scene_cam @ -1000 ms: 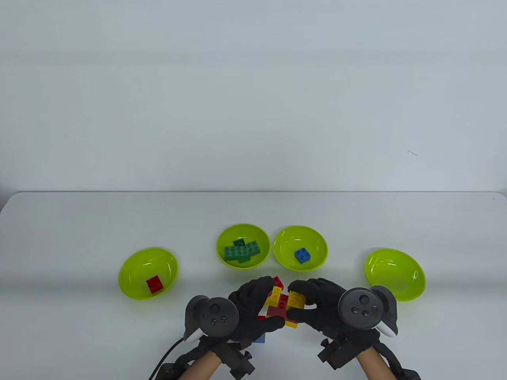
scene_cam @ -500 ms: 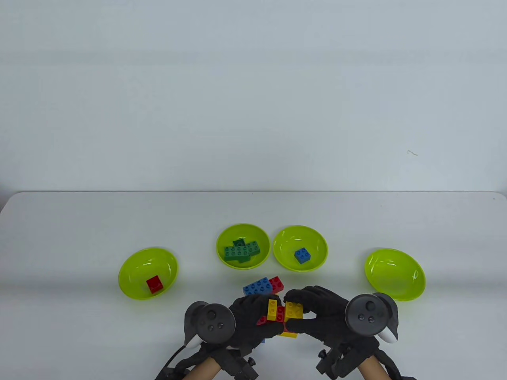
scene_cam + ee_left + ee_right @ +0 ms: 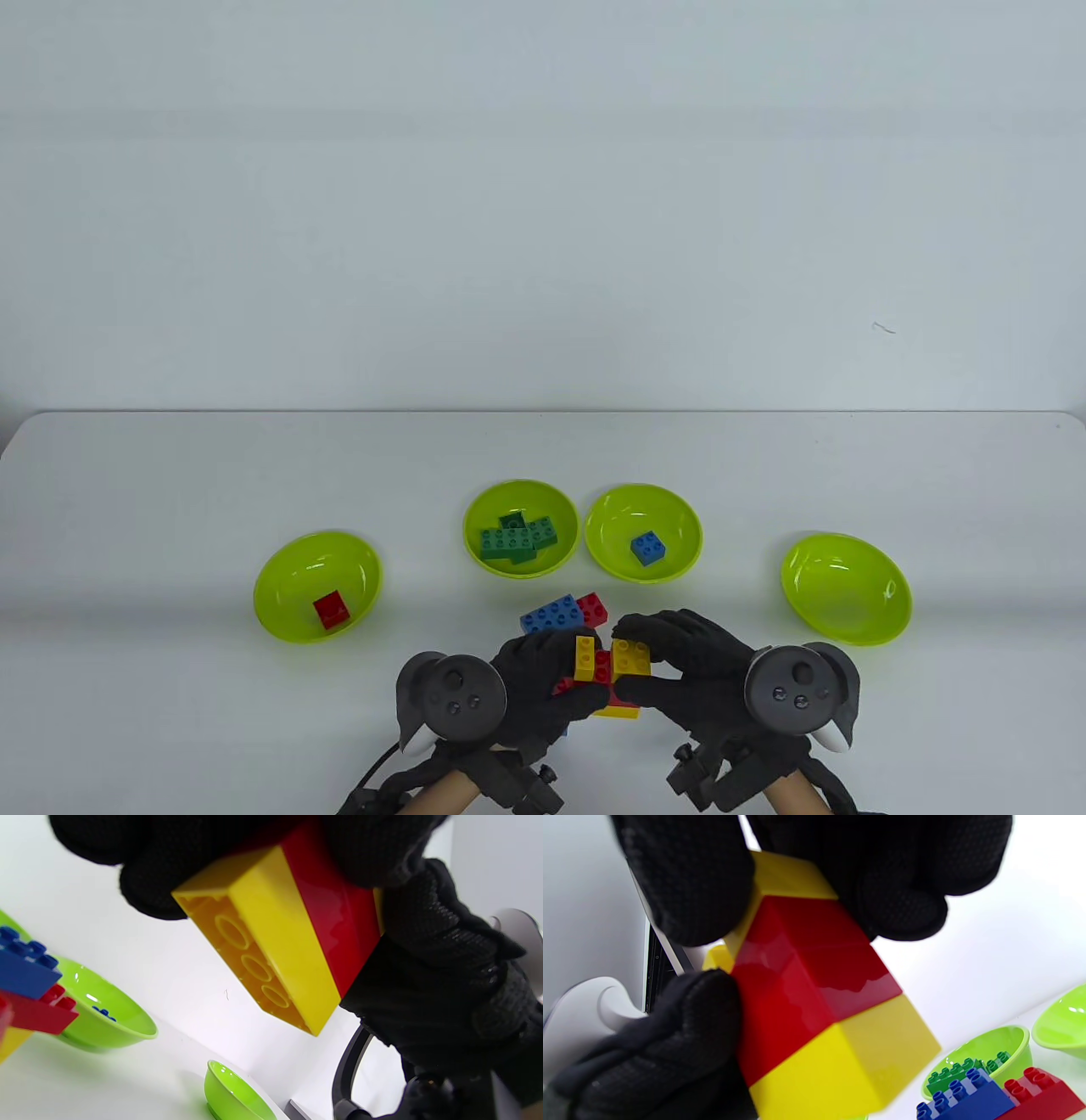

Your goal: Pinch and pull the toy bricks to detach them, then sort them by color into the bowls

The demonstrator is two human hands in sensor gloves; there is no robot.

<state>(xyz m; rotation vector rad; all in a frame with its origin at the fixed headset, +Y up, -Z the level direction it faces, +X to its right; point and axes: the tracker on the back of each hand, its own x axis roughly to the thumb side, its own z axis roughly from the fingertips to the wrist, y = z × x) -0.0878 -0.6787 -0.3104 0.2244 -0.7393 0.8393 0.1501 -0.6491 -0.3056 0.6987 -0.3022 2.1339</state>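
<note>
Yellow and red plastic toy bricks, pressed into one stacked cluster (image 3: 607, 671), sit between my two gloved hands above the near edge of the white table (image 3: 170, 475). My left hand (image 3: 543, 688) curls around the cluster's left side to brace it. My right hand (image 3: 679, 671) pinches the small yellow square brick (image 3: 632, 658) on top, fingers behind and thumb in front; I judge this is the piece to pull off. In the left wrist view the long yellow base brick (image 3: 271, 955) shows its hollow underside, its long axis running diagonally down and right. From above, the cluster's studs face up. A blue-and-red brick pair (image 3: 564, 611) lies on the table just beyond my fingers, not held. The empty lime-green plastic bowl (image 3: 848, 590) at far right is the likely home for yellow.
</note>
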